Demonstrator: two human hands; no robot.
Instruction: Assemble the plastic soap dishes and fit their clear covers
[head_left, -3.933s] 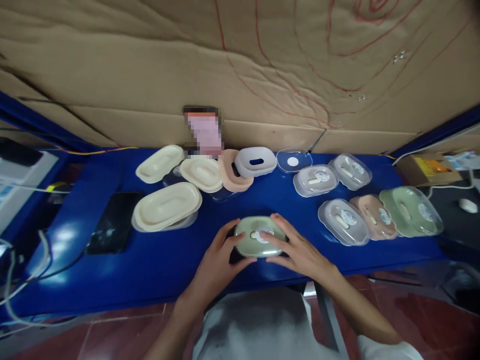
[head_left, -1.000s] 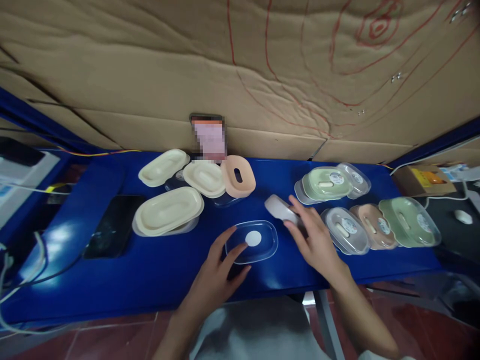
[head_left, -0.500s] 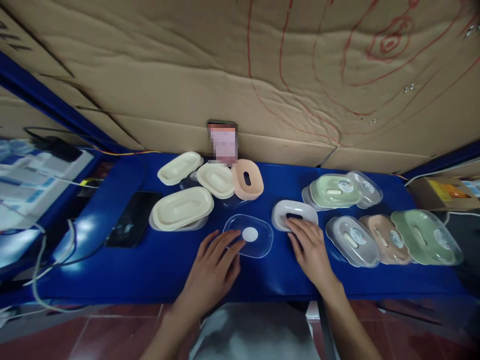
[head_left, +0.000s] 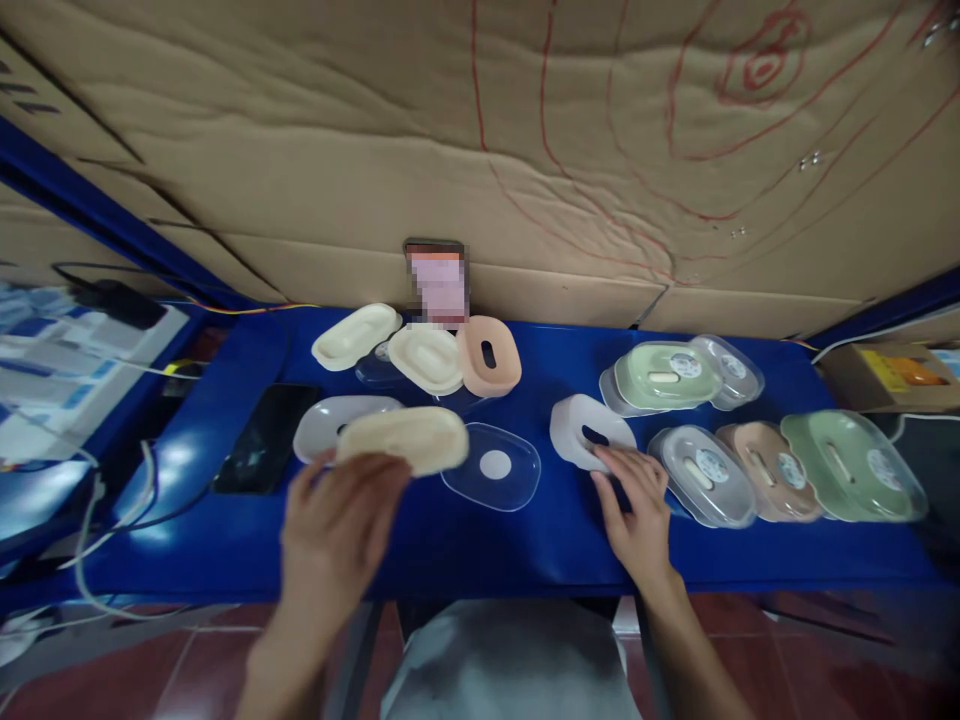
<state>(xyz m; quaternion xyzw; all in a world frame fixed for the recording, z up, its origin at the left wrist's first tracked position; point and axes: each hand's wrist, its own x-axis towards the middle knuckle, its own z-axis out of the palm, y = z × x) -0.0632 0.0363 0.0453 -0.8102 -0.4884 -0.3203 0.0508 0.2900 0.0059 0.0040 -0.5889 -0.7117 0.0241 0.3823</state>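
My left hand (head_left: 337,520) grips a cream oval tray (head_left: 409,438), raised and slightly blurred, partly over a white tray (head_left: 322,420) with a dark slot. My right hand (head_left: 634,500) has its fingertips on the near right edge of a white slotted box (head_left: 577,430), which is slightly tilted. Between the hands lies a clear lid (head_left: 517,485) with a round white sticker. Behind are a cream tray (head_left: 427,358) and a peach slotted box (head_left: 491,358), side by side. Another cream tray (head_left: 356,336) rests at the back left.
On the right are lidded boxes: green (head_left: 664,378), grey (head_left: 709,475), peach (head_left: 769,470) and a larger green one (head_left: 855,468). A black flat device (head_left: 259,440) and cables lie left. A phone (head_left: 439,285) leans on the cardboard wall.
My left hand has moved left from the clear lid and lifted the cream tray off the white one, shifting it right. The white slotted box under my right hand has tilted and turned a little.
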